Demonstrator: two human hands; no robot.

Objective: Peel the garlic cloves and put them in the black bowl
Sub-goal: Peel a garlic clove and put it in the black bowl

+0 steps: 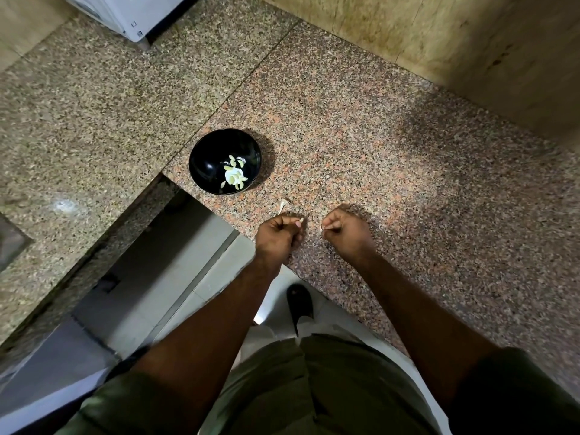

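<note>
The left hand point(277, 235) hovers low over the speckled granite tabletop point(392, 158), its fingers point(296, 223) curled and pinching a pale garlic clove point(301, 220) at their tips. Just beside it, apart, the right hand point(346, 232) is also curled, pinching a thin scrap of skin point(323, 228). A loose bit of peel point(283, 205) lies on the tabletop between the left hand and the black bowl point(205, 152). The bowl stands near the tabletop's edge and holds several peeled cloves point(234, 175). A white appliance point(125, 14) stands at the far left corner. A dark shoe point(299, 304) shows on the floor below.

No readable text, label, brand or number shows anywhere.
</note>
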